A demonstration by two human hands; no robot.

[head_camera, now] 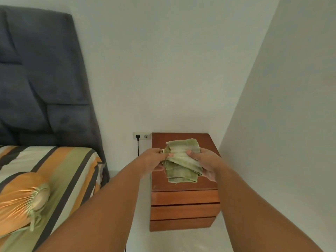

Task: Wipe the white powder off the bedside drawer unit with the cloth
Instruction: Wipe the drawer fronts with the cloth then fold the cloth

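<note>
A brown wooden bedside drawer unit [184,206] stands in the corner between the bed and the right wall. Both my hands hold a folded pale green cloth [181,160] in the air above its top. My left hand [154,159] pinches the cloth's left edge. My right hand [205,160] grips its right side, thumb on top. The cloth and hands hide most of the unit's top; on the bare parts I cannot make out white powder. A faint pale smear shows near the front left edge.
A bed with a striped orange, green and grey sheet [54,179] and a bolster pillow [23,199] lies to the left, under a dark grey padded headboard [40,79]. A wall socket with a black cable [138,140] sits left of the unit. White walls close in behind and right.
</note>
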